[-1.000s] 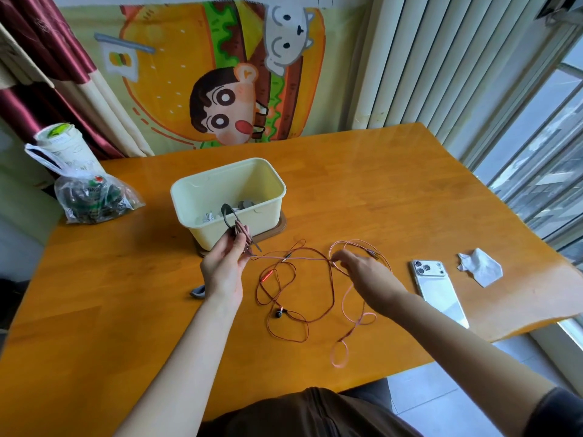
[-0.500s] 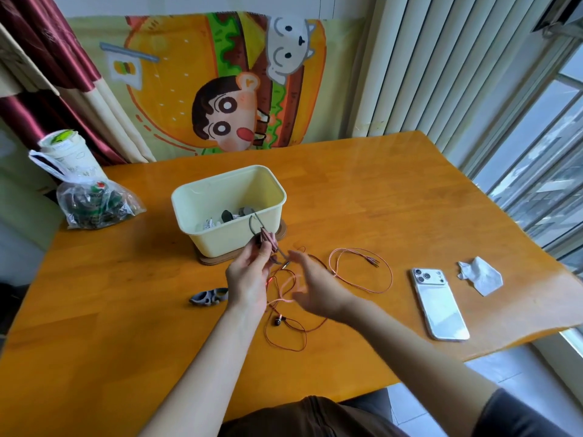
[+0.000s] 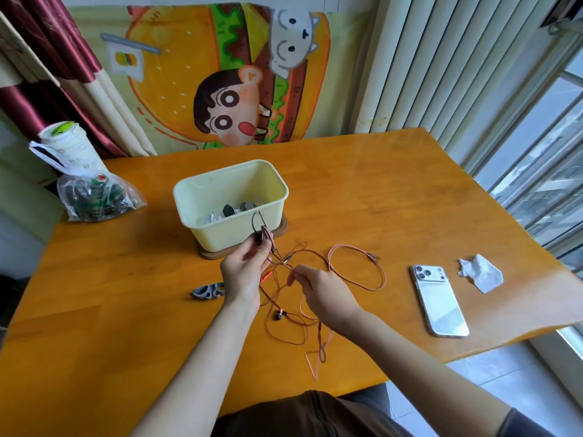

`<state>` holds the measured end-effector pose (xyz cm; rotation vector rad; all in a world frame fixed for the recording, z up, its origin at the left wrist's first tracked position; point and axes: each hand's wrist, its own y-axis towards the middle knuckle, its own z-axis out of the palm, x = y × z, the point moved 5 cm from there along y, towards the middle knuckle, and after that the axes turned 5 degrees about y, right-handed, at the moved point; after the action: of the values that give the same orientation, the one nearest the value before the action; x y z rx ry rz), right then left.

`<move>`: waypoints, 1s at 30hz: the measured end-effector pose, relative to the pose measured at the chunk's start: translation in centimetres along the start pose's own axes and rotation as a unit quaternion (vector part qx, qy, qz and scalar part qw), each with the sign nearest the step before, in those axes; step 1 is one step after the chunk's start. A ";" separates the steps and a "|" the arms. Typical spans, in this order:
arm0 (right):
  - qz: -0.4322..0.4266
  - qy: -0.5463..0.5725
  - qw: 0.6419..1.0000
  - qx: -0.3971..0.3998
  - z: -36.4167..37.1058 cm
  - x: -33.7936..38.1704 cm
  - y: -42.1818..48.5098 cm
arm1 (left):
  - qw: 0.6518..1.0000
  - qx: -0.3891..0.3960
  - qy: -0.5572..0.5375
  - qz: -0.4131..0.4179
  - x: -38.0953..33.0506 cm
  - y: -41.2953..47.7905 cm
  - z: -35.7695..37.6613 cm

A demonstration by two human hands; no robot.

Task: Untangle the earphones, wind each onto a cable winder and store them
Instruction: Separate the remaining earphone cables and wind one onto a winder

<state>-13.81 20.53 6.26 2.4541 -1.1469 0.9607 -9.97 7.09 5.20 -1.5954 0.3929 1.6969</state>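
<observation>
left hand (image 3: 244, 272) pinches bunched earphones (image 3: 279, 316) cord, by box (image 3: 220, 236) | right hand (image 3: 318, 291) pinches one strand just beside | rest trails on table (image 3: 378, 200) | winder (image 3: 206, 291) beside left wrist

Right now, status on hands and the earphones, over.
Left hand pinches bunched thin reddish-brown earphone cable. Right hand pinches one strand. Rest lies tangled; grey plastic cable winder untouched.

Orange wooden bench (image 3: 362, 197) mid-frame, cartoon burger hanging (image 3: 220, 74) on the back wall, maroon curtain (image 3: 47, 58) upper left, white vertical blinds (image 3: 441, 64) upper right, daylit window (image 3: 552, 159) at right, grey tiled floor (image 3: 492, 383) lower right
</observation>
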 end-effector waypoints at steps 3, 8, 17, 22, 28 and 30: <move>-0.029 -0.055 0.998 -0.001 -0.7 0.8 -0.4 | 0.969 0.006 0.208 0.136 -0.2 0.4 -0.3; -0.060 -0.133 0.989 0.000 -3.6 0.7 -0.1 | 0.885 0.090 0.405 0.211 0.2 0.2 0.1; -0.073 -0.181 0.978 -0.074 -6.9 -1.1 0.8 | 0.891 0.343 0.297 0.018 0.4 -1.3 1.5; -0.065 -0.131 0.983 -0.111 -6.7 -1.5 0.4 | 0.893 0.352 0.279 -0.033 0.1 -1.5 1.6; -0.079 -0.118 0.980 -0.137 -6.5 -1.4 0.0 | 0.883 0.364 0.291 -0.058 0.2 -2.0 1.6; -0.058 -0.099 0.984 -0.137 -6.5 -1.8 -0.1 | 0.886 0.368 0.277 -0.058 0.0 -2.3 1.8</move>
<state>-17.56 24.79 9.93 2.3970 -1.0991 0.4965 -9.64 9.82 6.11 -1.4272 1.0595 0.7930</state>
